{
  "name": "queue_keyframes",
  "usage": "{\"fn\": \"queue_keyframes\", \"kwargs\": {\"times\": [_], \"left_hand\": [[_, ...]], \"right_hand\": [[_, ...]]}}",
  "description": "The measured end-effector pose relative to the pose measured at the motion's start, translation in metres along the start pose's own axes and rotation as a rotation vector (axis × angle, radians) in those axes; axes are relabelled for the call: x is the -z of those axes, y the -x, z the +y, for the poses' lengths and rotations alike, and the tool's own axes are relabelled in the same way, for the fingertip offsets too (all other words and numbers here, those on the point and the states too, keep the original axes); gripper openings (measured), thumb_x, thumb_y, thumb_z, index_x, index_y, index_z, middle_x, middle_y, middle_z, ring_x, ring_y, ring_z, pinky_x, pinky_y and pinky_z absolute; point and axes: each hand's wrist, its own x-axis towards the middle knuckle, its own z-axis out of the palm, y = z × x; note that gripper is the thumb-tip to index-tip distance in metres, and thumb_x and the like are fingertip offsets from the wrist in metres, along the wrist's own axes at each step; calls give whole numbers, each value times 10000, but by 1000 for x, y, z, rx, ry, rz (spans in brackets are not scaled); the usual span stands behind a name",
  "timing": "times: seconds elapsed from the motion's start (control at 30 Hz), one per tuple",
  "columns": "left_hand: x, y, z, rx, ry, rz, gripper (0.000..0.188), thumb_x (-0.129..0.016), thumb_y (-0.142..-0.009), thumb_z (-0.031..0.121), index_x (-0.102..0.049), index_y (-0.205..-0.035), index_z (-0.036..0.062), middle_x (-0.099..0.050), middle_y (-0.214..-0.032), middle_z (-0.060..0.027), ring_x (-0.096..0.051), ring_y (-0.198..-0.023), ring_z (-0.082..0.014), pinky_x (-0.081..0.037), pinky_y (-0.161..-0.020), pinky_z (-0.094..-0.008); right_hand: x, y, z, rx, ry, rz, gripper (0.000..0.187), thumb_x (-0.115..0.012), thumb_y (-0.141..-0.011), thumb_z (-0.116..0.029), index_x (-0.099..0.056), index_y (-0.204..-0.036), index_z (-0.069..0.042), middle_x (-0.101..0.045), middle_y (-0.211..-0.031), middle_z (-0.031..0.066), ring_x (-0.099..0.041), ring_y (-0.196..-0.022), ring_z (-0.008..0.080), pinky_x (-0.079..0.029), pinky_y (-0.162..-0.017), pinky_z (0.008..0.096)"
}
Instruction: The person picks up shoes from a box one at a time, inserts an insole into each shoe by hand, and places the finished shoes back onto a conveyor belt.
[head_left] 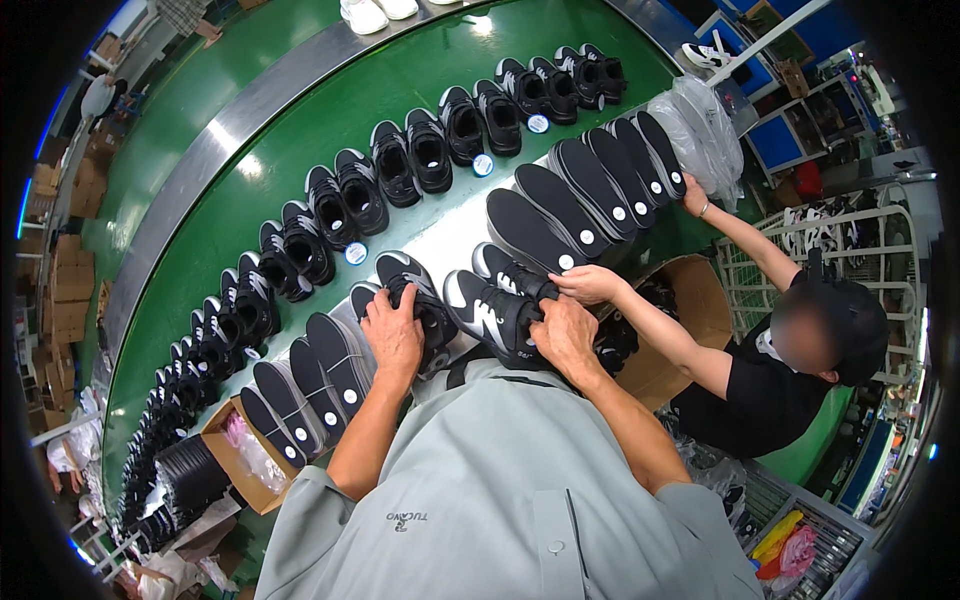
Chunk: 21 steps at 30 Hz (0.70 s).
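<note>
My left hand [392,335] is closed on a black and grey sneaker [403,268], its fingers at the shoe's opening. Just right of it, my right hand [567,332] grips the heel of another black sneaker [487,310] with white marks on its side. A further sneaker [500,266] stands right behind that one, partly covered by it. All of these are close to my body at the bench's near edge. Stacks of black insoles [540,228] with round white stickers lie beyond my right hand, and more banded insole stacks [325,365] lie to the left of my left hand.
A long curved row of black sneakers [390,160] stands on the green conveyor [270,130]. At right, a co-worker [760,370] in black reaches in, one hand [588,284] near my right hand. Cardboard boxes [690,300] [225,440] flank me; plastic bags [700,130] lie far right.
</note>
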Motion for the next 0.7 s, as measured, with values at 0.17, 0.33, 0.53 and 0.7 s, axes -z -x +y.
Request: {"fn": "queue_keyframes", "kwargs": {"times": [0.17,0.33,0.53,0.7], "left_hand": [[6,-1,0,-66,63,-18,693,-758,-707,95,-547,-1362,177,-523,-1319,-197,-509,-1179,-381,-423,-962,-505],[6,-3,-2,-57,77,-35,670,-737,-713,83,-561,-1353,174,-525,-1319,-198,-510,-1189,-383,-418,-966,-504],[4,-6,1,-49,96,-24,648,-721,-724,83,-572,-1349,170,-528,-1315,-204,-525,-1180,-374,-404,-975,-503],[4,-7,5,-48,102,-26,639,-718,-730,83,-575,-1347,162,-522,-1333,-216,-523,-1194,-377,-392,-982,-502]], "right_hand": [[15,-3,-22,142,-106,38,209,-672,-697,-177,-696,-838,-24,-657,-868,199,-647,-878,398,-518,-756,510],[47,-27,-26,152,-62,122,196,-630,-690,-133,-693,-834,-17,-651,-877,217,-643,-886,414,-522,-742,523],[98,-87,10,68,172,462,200,-678,-716,-172,-715,-851,-30,-663,-947,186,-654,-884,379,-530,-778,489],[95,-117,34,65,238,440,203,-705,-732,-209,-732,-841,-39,-679,-919,167,-662,-897,362,-532,-787,483]]}}
